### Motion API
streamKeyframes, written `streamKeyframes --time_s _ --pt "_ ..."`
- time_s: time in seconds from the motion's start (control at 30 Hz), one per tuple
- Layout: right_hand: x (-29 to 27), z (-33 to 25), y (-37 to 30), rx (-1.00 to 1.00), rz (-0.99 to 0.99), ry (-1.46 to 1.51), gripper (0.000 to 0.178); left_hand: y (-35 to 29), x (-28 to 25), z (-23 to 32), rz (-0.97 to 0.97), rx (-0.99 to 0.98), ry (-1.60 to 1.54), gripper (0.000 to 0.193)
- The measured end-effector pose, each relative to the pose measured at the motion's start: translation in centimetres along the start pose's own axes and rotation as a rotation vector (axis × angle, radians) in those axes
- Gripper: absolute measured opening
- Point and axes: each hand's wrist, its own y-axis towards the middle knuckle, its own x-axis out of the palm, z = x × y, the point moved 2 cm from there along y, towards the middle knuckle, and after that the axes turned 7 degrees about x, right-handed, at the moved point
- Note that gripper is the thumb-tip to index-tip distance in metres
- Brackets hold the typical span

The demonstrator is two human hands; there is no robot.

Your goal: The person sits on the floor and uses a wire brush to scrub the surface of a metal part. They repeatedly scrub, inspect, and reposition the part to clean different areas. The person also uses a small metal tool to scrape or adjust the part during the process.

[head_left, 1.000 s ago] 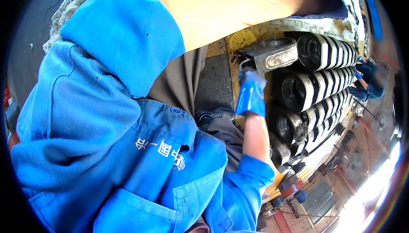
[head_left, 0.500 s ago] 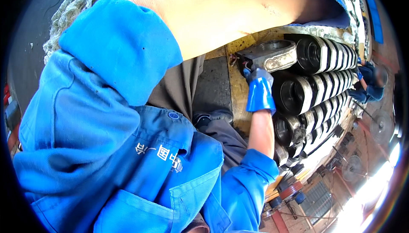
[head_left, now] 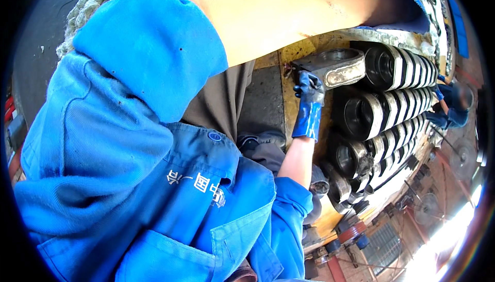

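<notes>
Several rows of black, round-bored metal blocks with pale outer edges [head_left: 379, 113] already stand lined up, while one grey, rounded metal block with a wide bore [head_left: 345, 73] lies turned, not yet in line, by the top row's near end. The blue-gloved right hand [head_left: 310, 90] has fingers curled closely at its corner, though whether that grip holds anything is hard to tell; the left hand is out of view.

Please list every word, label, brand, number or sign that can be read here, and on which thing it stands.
Blue jacket, chest: white lettering, seen tilted, and a small emblem; I do not copy the wording.
Metal block near the right hand: no text I can make out.
Stacked round parts: none readable either.
Right background: too small and blurred.
</notes>
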Motion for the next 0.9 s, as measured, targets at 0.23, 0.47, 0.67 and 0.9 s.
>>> streamKeyframes --time_s 0.23,0.47,0.67,0.9 --pt "5.0 4.9 -1.9 -0.194 0.249 -0.173 0.02 -1.1 -0.4 -0.2 -0.018 -0.028 -0.007 0.043" --pt "1.2 -0.8 1.0 -0.133 0.253 -0.349 0.029 -0.8 1.5 -0.8 -0.066 -0.072 -0.055 0.045" --pt "1.1 5.7 -0.9 -0.17 0.234 -0.117 0.025 -0.3 2.9 -1.7 -0.095 -0.107 -0.105 0.047" --pt "1.2 1.8 2.4 -0.188 0.38 -0.154 0.025 -1.2 2.7 -1.5 -0.09 -0.141 -0.125 0.049"
